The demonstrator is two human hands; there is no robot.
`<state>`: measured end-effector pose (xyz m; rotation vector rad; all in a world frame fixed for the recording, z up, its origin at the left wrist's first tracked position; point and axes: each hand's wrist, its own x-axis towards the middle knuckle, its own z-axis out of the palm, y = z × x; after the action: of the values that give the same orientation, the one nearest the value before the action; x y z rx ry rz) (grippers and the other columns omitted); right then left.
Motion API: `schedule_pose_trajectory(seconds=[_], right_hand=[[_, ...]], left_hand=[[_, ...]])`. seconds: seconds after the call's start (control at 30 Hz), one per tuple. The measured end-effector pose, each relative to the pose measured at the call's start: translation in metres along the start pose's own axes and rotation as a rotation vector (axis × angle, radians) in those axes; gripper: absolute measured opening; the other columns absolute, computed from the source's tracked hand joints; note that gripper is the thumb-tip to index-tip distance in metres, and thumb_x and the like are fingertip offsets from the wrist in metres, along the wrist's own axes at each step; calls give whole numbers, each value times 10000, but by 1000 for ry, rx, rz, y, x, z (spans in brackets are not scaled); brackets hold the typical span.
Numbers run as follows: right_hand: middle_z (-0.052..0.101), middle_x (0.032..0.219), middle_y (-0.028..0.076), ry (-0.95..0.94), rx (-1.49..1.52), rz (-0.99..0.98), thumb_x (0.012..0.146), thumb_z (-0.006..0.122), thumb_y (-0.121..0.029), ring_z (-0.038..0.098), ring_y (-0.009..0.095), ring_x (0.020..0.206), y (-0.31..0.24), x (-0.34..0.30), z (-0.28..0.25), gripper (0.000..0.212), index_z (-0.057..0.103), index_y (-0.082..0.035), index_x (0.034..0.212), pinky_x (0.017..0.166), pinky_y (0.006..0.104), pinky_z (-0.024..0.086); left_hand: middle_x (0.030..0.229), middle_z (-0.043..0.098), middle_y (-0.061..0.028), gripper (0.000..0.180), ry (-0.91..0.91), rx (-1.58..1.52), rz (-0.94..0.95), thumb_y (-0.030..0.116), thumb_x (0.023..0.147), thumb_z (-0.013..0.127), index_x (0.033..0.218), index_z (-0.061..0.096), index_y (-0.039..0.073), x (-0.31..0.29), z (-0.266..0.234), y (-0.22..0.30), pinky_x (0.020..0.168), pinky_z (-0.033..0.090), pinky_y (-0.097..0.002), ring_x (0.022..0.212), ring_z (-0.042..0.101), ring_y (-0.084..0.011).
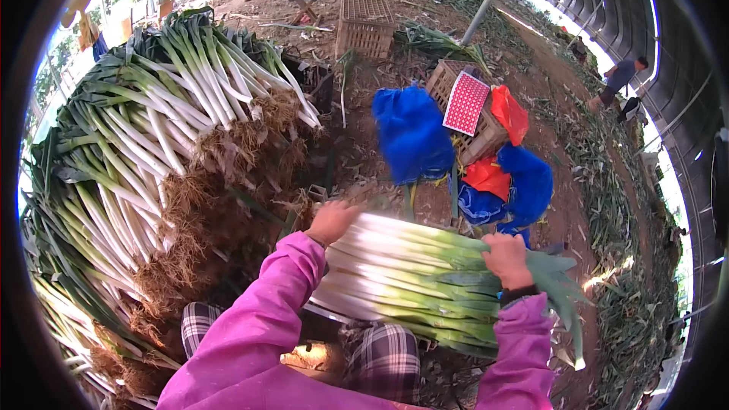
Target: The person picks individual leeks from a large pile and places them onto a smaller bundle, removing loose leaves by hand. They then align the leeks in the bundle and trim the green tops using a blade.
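A row of leeks (pixel 425 277) lies side by side in front of me, white ends to the left and green leaves to the right. At the far edge, my right hand (pixel 507 260) is closed around a leek near its green leaves. My left hand (pixel 334 222) is at the white end of that same far edge, fingers curled over it. Motion smears those fingertips and the stalk beside them. Dark green leaf tips (pixel 558 277) spread out beyond my right hand. What supports the row is mostly hidden beneath it.
A large heap of leeks (pixel 144 114) with soil-covered roots (pixel 178 220) rises on the left. Beyond the row stand a plastic crate (pixel 486 144) with a red patterned sheet (pixel 465 102), and blue net bags (pixel 414 133). Another crate (pixel 365 26) is farther back. A person (pixel 623 80) bends at the far right.
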<state>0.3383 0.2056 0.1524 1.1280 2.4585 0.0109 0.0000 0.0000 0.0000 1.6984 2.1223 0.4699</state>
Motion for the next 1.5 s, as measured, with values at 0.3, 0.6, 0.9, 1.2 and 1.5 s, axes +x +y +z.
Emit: schedule_pose_trajectory(seconds=[0.3, 0.6, 0.9, 1.2, 1.5], right_hand=[[639, 1177, 73, 34, 73, -96, 800, 686, -297, 556, 304, 1159, 27, 30, 25, 411, 641, -270, 1207, 1041, 643, 290], [425, 1451, 144, 447, -170, 46, 649, 833, -313, 358, 357, 1360, 30, -6, 31, 891, 415, -251, 1433, 1078, 667, 241], [587, 1261, 128, 304, -302, 697, 662, 837, -378, 581, 321, 1142, 258, -107, 62, 862, 429, -166, 1390, 1022, 622, 326], [589, 1233, 169, 972, -165, 46, 824, 516, 19, 568, 380, 1056, 145, -47, -59, 432, 553, -35, 1252, 945, 517, 410], [368, 1492, 174, 324, 157, -361, 743, 620, -91, 280, 427, 1396, 3, -13, 100, 537, 538, 96, 1240, 1072, 512, 336]], left_hand=[[1342, 523, -126, 507, 193, 3, 16, 327, 859, 576, 1332, 536, 146, 10, 35, -10, 1089, 298, -455, 1265, 440, -319], [1186, 609, -129, 463, 57, 54, -24, 505, 913, 480, 1222, 616, 188, 19, 41, -41, 965, 381, -464, 1154, 521, -320], [1170, 612, -132, 462, 36, 58, -25, 488, 935, 450, 1247, 609, 188, 26, 34, -18, 969, 377, -460, 1142, 520, -326], [1054, 662, -98, 214, 194, 298, 251, 300, 904, 527, 970, 669, 155, -9, 11, -76, 768, 499, -477, 926, 623, -341], [1030, 623, -152, 431, 92, 66, 26, 479, 936, 457, 1120, 631, 131, 14, 40, -23, 905, 410, -479, 1037, 558, -350]])
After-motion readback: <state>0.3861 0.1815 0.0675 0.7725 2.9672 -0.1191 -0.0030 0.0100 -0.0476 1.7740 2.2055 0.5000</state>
